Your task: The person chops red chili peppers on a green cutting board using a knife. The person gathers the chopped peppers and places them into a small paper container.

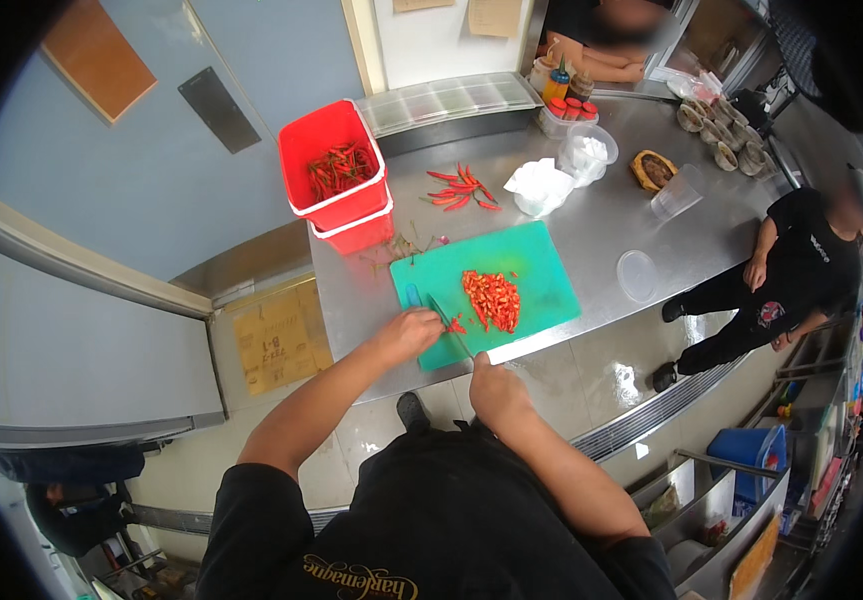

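My right hand (500,394) grips a kitchen knife (452,327) by its handle at the near edge of a green cutting board (544,262). The blade points away from me, across the board's left part. Just left of it, the curled fingers of my left hand (416,335) hold down a red chili, mostly hidden under the fingertips. A few freshly cut pieces (457,328) lie right beside the blade. Farther right on the board rests a heap of chopped red chili (493,300). Whole red chilies (465,187) lie on the steel table behind the board.
Stacked red tubs (352,232) stand at the back left, the upper one with chilies (341,169). Chili stems (405,247) are scattered near the board. Lined plastic containers (540,187), a clear lid (637,275) and sauce bottles (556,82) share the steel table (596,225). A person (791,262) stands at right.
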{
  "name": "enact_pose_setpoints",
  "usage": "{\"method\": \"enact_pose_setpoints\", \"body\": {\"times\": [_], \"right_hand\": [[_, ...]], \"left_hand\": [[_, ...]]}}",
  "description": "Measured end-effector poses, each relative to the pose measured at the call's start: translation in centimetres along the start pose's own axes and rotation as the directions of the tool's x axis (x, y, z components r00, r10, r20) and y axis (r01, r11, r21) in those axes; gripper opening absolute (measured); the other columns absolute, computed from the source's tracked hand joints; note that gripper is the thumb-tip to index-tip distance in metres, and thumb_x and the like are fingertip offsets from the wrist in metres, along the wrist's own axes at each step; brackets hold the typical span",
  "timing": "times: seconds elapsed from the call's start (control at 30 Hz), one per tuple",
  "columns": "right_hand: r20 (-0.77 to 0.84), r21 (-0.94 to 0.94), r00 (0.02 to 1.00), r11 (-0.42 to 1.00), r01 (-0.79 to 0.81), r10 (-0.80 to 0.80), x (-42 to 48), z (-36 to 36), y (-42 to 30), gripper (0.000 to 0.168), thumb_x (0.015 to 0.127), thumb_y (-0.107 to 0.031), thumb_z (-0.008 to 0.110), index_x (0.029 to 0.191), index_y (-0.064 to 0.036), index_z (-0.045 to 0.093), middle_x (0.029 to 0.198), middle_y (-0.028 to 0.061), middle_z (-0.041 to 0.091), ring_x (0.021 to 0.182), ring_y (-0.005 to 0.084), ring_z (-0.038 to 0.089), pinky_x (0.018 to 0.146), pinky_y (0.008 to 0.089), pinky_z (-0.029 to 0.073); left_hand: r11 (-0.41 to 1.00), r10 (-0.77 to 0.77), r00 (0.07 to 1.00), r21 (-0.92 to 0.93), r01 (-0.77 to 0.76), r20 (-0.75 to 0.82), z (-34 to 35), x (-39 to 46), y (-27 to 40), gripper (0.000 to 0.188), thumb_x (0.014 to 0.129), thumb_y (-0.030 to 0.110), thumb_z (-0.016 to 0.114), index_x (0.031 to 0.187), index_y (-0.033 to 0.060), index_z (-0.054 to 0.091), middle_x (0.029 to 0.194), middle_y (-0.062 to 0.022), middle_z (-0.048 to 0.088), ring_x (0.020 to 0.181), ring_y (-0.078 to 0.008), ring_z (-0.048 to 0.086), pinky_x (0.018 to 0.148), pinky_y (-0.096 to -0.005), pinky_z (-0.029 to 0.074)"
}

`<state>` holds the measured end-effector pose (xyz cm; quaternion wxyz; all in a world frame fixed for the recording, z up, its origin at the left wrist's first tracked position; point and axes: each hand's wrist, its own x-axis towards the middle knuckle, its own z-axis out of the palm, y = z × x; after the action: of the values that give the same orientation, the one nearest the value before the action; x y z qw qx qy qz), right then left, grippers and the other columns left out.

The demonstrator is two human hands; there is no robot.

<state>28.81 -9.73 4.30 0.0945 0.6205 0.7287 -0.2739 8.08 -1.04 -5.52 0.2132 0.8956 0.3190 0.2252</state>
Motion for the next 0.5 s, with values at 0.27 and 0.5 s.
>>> {"method": "enact_pose_setpoints", "body": {"times": [0.27, 0.5], "right_hand": [[-0.086, 0.013, 0.995, 0.999, 0.049, -0.048, 2.5, 2.8, 1.3, 0.024, 0.093, -0.008, 0.046, 0.113, 0.005, 0.048, 0.084, 0.0274, 0.069, 0.08, 0.0411, 0.07, 0.069, 0.049, 0.058], [-0.066, 0.084, 0.997, 0.996, -0.023, 0.029, 1.2, 3.5, 0.1, 0.021, 0.093, -0.007, 0.044, 0.11, 0.004, 0.048, 0.085, 0.0282, 0.068, 0.079, 0.0427, 0.07, 0.072, 0.0516, 0.057]], "left_hand": [[0.996, 0.077, 0.996, -0.039, -0.078, -0.038, -0.7, 0.8, 0.3, 0.015, 0.078, 0.001, 0.068, 0.093, 0.0035, 0.066, 0.089, -0.0119, 0.063, 0.085, -0.0329, 0.062, 0.077, -0.0417, 0.051], [0.998, 0.056, 0.997, -0.027, -0.057, -0.055, -0.2, 0.2, -0.3, 0.012, 0.079, 0.003, 0.068, 0.091, 0.0033, 0.065, 0.087, -0.0113, 0.063, 0.083, -0.0319, 0.061, 0.077, -0.0415, 0.051]]}}
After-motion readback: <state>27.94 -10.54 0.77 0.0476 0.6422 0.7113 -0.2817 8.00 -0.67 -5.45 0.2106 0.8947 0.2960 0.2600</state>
